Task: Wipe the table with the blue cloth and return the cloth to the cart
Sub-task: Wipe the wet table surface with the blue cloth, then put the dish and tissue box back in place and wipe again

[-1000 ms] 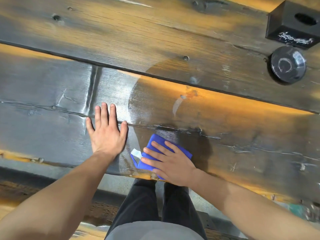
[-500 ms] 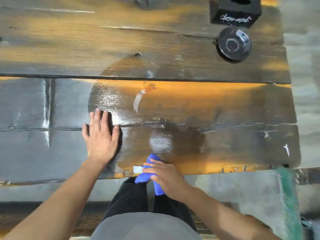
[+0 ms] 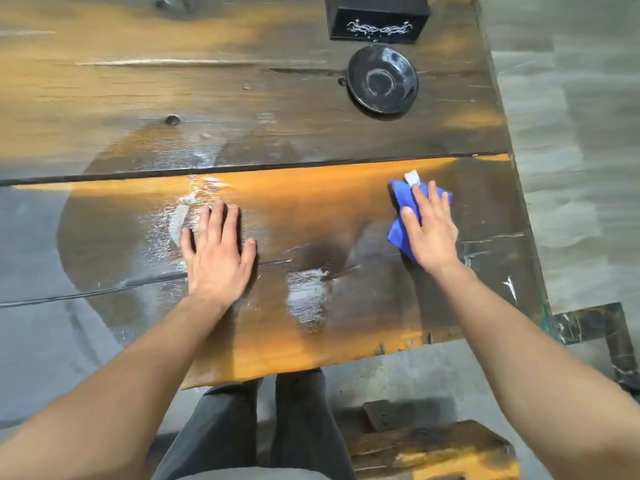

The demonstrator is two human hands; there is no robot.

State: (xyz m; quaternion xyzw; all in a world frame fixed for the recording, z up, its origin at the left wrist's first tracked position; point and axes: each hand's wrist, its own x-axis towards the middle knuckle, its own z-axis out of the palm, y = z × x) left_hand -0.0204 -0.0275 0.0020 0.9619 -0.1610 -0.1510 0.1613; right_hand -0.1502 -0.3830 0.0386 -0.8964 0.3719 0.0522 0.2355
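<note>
The blue cloth (image 3: 401,209), with a small white tag at its far corner, lies crumpled on the dark wooden table (image 3: 173,98) near its right end. My right hand (image 3: 431,230) presses flat on the cloth and covers most of it. Left of it, my left hand (image 3: 216,252) rests flat on the table with fingers spread, holding nothing. Wet streaks shine on the wood around and between my hands. No cart is in view.
A black saucer (image 3: 382,79) and a black box with white ornament (image 3: 377,17) stand at the far right of the table. The table's right edge borders grey floor (image 3: 571,133). A wooden bench (image 3: 433,452) sits below right, by my legs.
My right hand has slid the cloth from the near edge by my body out to the right and farther away. The left hand stays flat on the table. The view has shifted right.
</note>
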